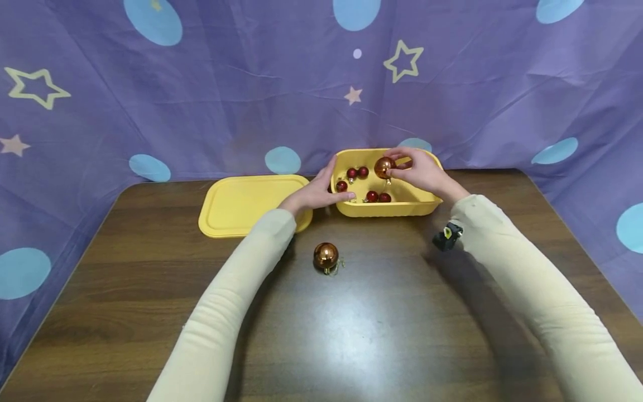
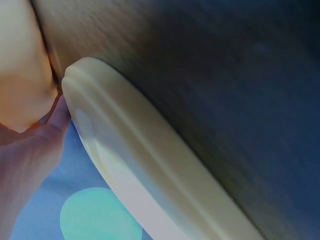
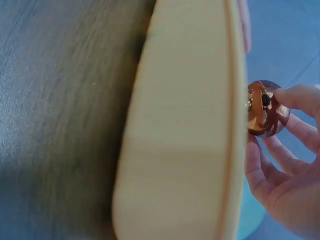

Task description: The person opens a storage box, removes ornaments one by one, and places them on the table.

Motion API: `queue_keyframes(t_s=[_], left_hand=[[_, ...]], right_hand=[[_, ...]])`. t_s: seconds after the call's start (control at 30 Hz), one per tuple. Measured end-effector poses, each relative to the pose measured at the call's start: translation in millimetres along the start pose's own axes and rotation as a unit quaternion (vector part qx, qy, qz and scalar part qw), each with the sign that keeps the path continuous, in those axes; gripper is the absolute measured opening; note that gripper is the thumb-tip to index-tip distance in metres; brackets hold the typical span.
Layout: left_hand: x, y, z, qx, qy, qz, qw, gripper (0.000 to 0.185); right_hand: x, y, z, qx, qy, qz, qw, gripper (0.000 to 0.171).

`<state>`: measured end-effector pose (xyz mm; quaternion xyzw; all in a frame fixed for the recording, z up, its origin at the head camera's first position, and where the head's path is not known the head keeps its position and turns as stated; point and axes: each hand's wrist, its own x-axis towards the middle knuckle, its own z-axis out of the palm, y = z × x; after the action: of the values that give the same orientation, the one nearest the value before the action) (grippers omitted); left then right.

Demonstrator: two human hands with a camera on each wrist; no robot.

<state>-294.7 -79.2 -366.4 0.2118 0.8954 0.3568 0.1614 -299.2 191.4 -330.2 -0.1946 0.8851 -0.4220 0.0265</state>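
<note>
My right hand (image 1: pixel 421 170) pinches a shiny copper-coloured bauble (image 1: pixel 385 167) between thumb and fingers, above the inside of a yellow plastic box (image 1: pixel 417 210). In the right wrist view the copper bauble (image 3: pixel 270 115) shows past the box's rim. Several small dark red baubles (image 1: pixel 372 196) lie in the box. At the box's left end rests my left hand (image 1: pixel 313 192), fingers straight along the side and thumb over the front left corner. A second copper bauble (image 1: pixel 326 256) with a gold cap and string lies on the table in front.
A flat yellow lid (image 1: pixel 241 206) lies on the brown wooden table (image 1: pixel 150 312), left of the box and partly under my left wrist. Behind the table hangs a purple cloth (image 1: pixel 226 111) with blue spots and stars. A small black device (image 1: pixel 447 237) sits at my right wrist.
</note>
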Motion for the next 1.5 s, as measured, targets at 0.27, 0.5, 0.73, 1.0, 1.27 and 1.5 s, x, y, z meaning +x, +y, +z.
queue_keyframes(t_s=[0.27,0.5,0.73,1.0,1.27,1.5], left_hand=[[1.5,-0.9,0.1,-0.003,0.002,0.012,0.9999,0.111],[3.0,-2.0,0.3,-0.014,0.012,0.03,0.9994,0.11],[3.1,-2.2,-0.7,-0.014,0.01,0.023,0.9996,0.109],[3.5,-3.0,-0.3,-0.024,0.013,0.025,0.9993,0.109],[4.3,-5.1,-0.5,-0.023,0.012,0.017,0.9995,0.109],[5.1,-4.9,0.1,-0.024,0.012,0.028,0.9992,0.109]], right_hand=[[-15,-21,-7,-0.012,-0.01,-0.024,1.0,0.039],[-26,-34,1,0.03,-0.016,-0.087,0.996,0.037],[-35,-42,9,0.069,-0.051,-0.096,0.992,0.038],[-48,-46,20,0.092,-0.065,-0.109,0.988,0.038],[-64,-46,33,0.084,-0.077,-0.127,0.985,0.035],[-78,-42,50,0.11,-0.099,-0.118,0.982,0.034]])
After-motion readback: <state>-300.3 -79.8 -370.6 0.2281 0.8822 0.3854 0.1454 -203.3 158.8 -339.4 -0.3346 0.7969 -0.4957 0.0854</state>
